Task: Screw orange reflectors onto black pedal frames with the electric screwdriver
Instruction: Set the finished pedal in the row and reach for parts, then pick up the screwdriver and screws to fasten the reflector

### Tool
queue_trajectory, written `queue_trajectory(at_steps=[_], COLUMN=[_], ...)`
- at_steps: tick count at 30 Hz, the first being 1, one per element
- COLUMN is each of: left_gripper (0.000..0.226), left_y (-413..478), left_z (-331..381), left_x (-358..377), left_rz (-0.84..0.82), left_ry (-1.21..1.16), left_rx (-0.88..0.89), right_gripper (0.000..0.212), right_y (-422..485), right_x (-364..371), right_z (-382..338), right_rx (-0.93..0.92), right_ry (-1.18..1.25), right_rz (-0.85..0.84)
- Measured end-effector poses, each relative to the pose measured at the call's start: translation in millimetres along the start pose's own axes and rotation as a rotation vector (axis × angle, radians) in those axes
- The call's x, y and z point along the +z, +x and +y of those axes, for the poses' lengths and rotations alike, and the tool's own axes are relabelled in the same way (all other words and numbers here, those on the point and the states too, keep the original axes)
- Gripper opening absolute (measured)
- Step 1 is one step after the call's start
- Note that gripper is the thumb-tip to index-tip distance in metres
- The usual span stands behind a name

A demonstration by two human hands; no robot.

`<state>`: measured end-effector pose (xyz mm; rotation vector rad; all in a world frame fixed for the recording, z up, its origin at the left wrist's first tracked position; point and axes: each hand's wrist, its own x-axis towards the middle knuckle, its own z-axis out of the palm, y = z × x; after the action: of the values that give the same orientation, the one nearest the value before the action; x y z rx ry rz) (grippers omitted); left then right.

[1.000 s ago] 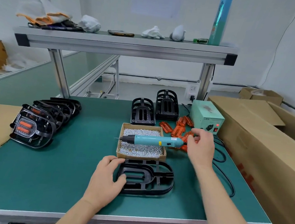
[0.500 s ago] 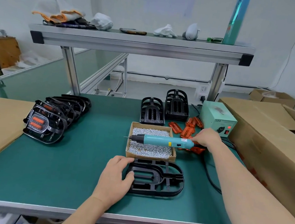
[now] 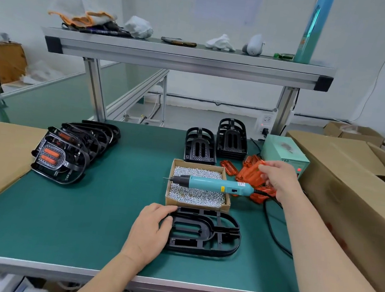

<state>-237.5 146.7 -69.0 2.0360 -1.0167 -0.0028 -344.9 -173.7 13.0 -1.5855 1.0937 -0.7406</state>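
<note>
Green matting (image 3: 81, 217) underneath; on it, near the front edge, the black pedal frame (image 3: 210, 233), lying flat with its rounded end to the left. On that rounded end, the left hand (image 3: 149, 231): fingers gently bent, index finger along the far rim, thumb hooked at the edge of the inner opening, so lightly clamped on the frame rather than spread flat.

Out over the reflector pile (image 3: 250, 179), behind and right of the screw box (image 3: 191, 204), the right hand (image 3: 279, 178). Fingers curled down and drawn together, tips pinching the upper end of 1 orange reflector (image 3: 260, 164) at the top of the pile; the rest of that piece partly hidden by the fingers.

Between the 2 hands, touched by neither, the electric screwdriver (image 3: 213, 184): laid across the open cardboard box, bit pointing left just past the box's left wall, black cable (image 3: 271, 228) trailing off right under the right forearm. Inside the box, a heap of small silver screws. Front wall of the box just beside the frame's far edge.

Behind the box, 2 stacks of bare black frames (image 3: 201, 147), side by side. Just beyond the reflectors, a pale green power unit (image 3: 283, 149) with a red lamp lit. Far left on the matting, a row of finished pedals (image 3: 64, 154) leaning together, orange inserts showing on the nearest. Along the right edge, brown cartons (image 3: 351, 189).
</note>
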Motion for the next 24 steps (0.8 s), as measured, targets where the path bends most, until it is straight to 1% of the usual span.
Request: queue_trajectory(at_steps=[3, 8, 12, 17, 22, 24], left_gripper=[0.027, 0.026, 0.027, 0.026, 0.021, 0.025], left_y=[1, 0, 0, -1, 0, -1], left_z=[0, 0, -1, 1, 2, 1], left_x=[0, -1, -2, -2, -3, -3], left_rz=[0.006, 0.017, 0.024, 0.037, 0.053, 0.057], left_ry=[-0.002, 0.004, 0.000, -0.036, -0.083, -0.091], left_rx=[-0.001, 0.017, 0.012, -0.006, -0.014, 0.000], right_gripper=[0.013, 0.017, 0.013, 0.013, 0.017, 0.022], right_y=[-17, -58, -93, -128, -147, -152], right_x=[-1, 7, 23, 43, 54, 56], right_z=[-8, -12, -1, 20, 32, 34], right_rx=[-0.065, -0.089, -0.064, -0.037, -0.162, -0.219], right_ry=[0.112, 0.342, 0.482, 0.542, 0.489, 0.452], right_rz=[-0.014, -0.146, -0.259, -0.377, -0.452, -0.458])
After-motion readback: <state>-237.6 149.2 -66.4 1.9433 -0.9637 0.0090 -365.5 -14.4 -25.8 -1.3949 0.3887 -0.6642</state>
